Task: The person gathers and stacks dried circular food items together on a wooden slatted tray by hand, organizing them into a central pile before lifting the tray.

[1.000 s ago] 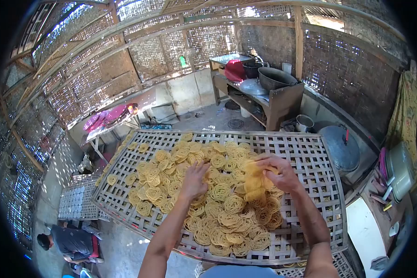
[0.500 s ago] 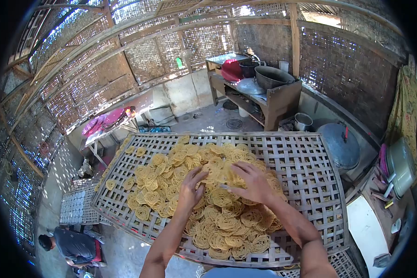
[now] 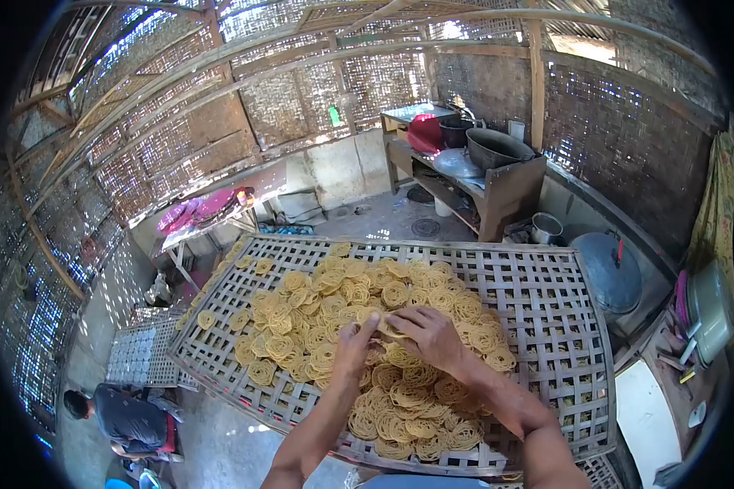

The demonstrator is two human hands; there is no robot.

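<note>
A big heap of yellow, coiled noodle nests (image 3: 420,407) lies on a woven bamboo rack (image 3: 538,350). Over the middle of the heap, my left hand (image 3: 355,346) and my right hand (image 3: 432,336) come close together. Between their fingertips is a noodle nest (image 3: 389,328), partly covered by the fingers. Both hands are closed on it, thumbs and fingers pinching its edges. A few single nests (image 3: 206,319) lie apart at the rack's left side.
Behind the rack stands a wooden table (image 3: 510,191) with a large dark pot (image 3: 497,148). A big lidded pot (image 3: 607,273) is on the right. At lower left a person (image 3: 134,420) bends near another rack (image 3: 147,354).
My hands have drawn closer together and lowered slightly, now pinching a nest between them; before, they were spread around nests. The whole view has shifted slightly.
</note>
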